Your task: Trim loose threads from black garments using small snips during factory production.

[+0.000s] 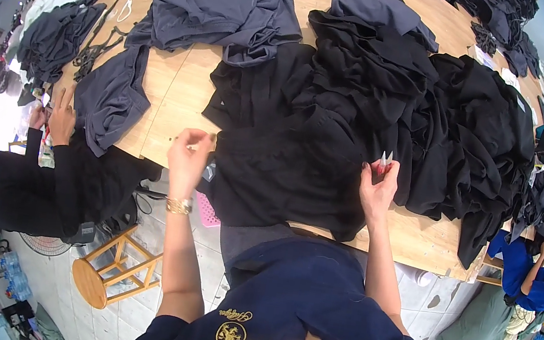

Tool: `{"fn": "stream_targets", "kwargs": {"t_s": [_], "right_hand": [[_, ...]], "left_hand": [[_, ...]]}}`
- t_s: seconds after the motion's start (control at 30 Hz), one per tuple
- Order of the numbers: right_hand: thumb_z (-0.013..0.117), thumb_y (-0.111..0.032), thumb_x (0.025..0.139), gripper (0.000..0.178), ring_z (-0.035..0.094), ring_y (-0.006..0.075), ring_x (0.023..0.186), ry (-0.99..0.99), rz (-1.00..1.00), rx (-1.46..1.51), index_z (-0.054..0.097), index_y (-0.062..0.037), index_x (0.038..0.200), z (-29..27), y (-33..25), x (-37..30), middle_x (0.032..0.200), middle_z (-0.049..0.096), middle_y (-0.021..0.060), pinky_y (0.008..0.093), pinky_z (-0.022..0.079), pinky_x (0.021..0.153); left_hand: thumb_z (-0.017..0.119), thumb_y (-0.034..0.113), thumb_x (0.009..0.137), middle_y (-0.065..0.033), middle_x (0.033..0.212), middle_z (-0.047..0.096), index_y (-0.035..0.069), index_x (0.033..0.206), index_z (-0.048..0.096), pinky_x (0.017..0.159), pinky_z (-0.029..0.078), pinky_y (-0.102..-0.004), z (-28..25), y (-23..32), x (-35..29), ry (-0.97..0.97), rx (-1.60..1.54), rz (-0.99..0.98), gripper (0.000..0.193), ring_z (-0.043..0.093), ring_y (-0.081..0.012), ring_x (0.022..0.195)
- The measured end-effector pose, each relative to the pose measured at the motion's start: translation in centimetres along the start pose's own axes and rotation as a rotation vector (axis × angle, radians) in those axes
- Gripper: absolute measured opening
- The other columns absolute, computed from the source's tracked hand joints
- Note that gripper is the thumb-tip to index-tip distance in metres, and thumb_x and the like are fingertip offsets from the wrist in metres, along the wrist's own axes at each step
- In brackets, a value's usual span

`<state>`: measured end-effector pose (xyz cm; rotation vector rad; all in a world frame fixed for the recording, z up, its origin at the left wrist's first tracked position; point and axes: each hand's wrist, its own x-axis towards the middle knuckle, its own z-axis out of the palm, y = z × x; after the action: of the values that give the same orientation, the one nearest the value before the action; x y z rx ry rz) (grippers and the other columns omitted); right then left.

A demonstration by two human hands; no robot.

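A black garment (290,169) lies in front of me, its near part hanging over the table edge toward my lap. My left hand (187,157), with a gold bracelet at the wrist, is raised beside the garment's left edge. Its thumb and fingertips are pinched together; whatever they hold, if anything, is too small to make out. At the garment's right side, my right hand (378,193) is closed around small thread snips (386,160). Their pale blades point up, slightly apart, with a bit of red below them.
Heaped black garments (372,65) cover the wooden table (170,88) ahead and right; grey garments (223,4) lie farther back. A co-worker (19,167) sits at the left near a wooden stool (96,284). Another person (537,280) in blue is at the far right.
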<state>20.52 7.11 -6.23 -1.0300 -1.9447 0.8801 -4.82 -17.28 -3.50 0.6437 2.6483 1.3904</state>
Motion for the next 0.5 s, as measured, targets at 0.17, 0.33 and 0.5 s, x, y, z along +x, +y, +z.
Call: {"fn": "stream_targets", "kwargs": {"t_s": [0.17, 0.33, 0.5], "right_hand": [[0.064, -0.003, 0.079, 0.022, 0.048, 0.0125, 0.056, -0.083, -0.022, 0.157, 0.043, -0.0031, 0.084, 1.7, -3.5, -0.8, 0.066, 0.050, 0.0046, 0.0263, 0.042, 0.054], [0.064, -0.002, 0.079, 0.023, 0.045, 0.0100, 0.053, -0.165, -0.082, 0.216, 0.042, -0.0034, 0.085, 2.9, -4.4, -1.9, 0.064, 0.047, 0.0029, 0.0236, 0.039, 0.049], [0.064, -0.001, 0.078, 0.023, 0.044, 0.0075, 0.054, -0.212, -0.009, 0.279, 0.041, -0.0037, 0.083, 2.6, -5.2, -2.5, 0.065, 0.047, 0.0017, 0.0223, 0.038, 0.051]], "left_hand": [[0.077, 0.017, 0.067, -0.0067, 0.085, 0.060, 0.006, 0.083, 0.063, 0.072, 0.048, -0.0328, 4.8, 3.3, -5.1, -0.312, 0.050, 0.355, 0.024, 0.059, -0.0233, 0.084], [0.076, 0.012, 0.063, -0.0075, 0.106, 0.059, 0.009, 0.089, 0.063, 0.094, 0.034, -0.0439, 8.4, 2.0, -6.9, -0.260, 0.311, 0.495, 0.030, 0.043, -0.0307, 0.117], [0.070, 0.002, 0.065, -0.0065, 0.098, 0.063, 0.008, 0.087, 0.062, 0.090, 0.038, -0.0399, 8.2, 2.9, -6.9, -0.128, 0.186, 0.495, 0.024, 0.053, -0.0269, 0.106]]}}
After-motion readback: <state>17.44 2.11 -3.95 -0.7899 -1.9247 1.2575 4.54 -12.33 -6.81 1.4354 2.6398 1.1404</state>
